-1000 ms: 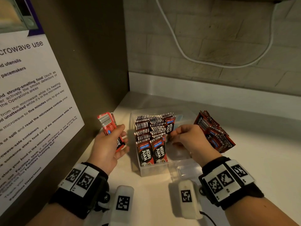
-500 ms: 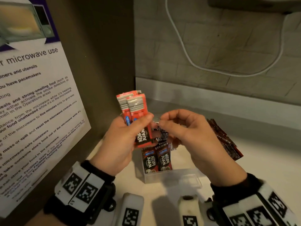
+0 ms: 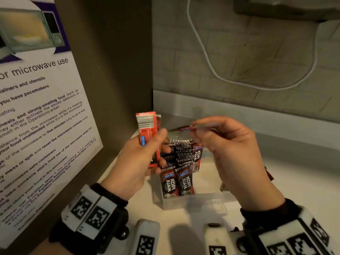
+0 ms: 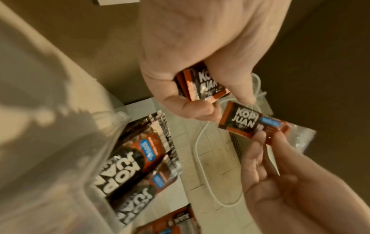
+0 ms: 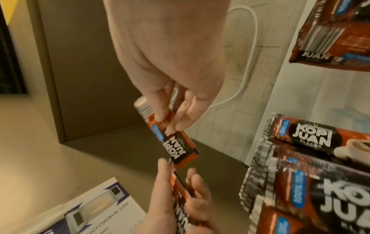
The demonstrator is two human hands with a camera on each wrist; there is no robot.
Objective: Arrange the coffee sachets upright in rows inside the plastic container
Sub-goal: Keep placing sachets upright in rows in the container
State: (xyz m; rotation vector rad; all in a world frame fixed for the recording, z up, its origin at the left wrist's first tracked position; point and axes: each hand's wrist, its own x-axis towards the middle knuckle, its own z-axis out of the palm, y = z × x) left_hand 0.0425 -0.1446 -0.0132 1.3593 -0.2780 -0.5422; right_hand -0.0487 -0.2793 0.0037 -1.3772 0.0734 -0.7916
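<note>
A clear plastic container [image 3: 195, 202] on the counter holds rows of upright red-and-black Kopi Juan sachets [image 3: 177, 159]. My left hand [image 3: 156, 144] is raised above its left side and grips a small stack of sachets [image 3: 148, 129], thumb across the front. My right hand [image 3: 195, 128] is level with it, just to the right, and pinches a single sachet [image 3: 182, 128] seen edge-on. In the left wrist view this single sachet [image 4: 250, 123] sits just clear of the held stack [image 4: 202, 85]. The right wrist view shows the pinched sachet [image 5: 176, 142] above the stack [image 5: 180, 199].
A loose pile of sachets [image 5: 330, 39] lies on the counter to the right of the container, mostly hidden behind my right hand in the head view. A cabinet wall with a microwave notice [image 3: 40, 126] stands close on the left. A white cable [image 3: 211, 61] hangs on the tiled back wall.
Both hands rose from container level to above it. My right hand left the container, met the left hand's stack and drew one sachet off to the right.
</note>
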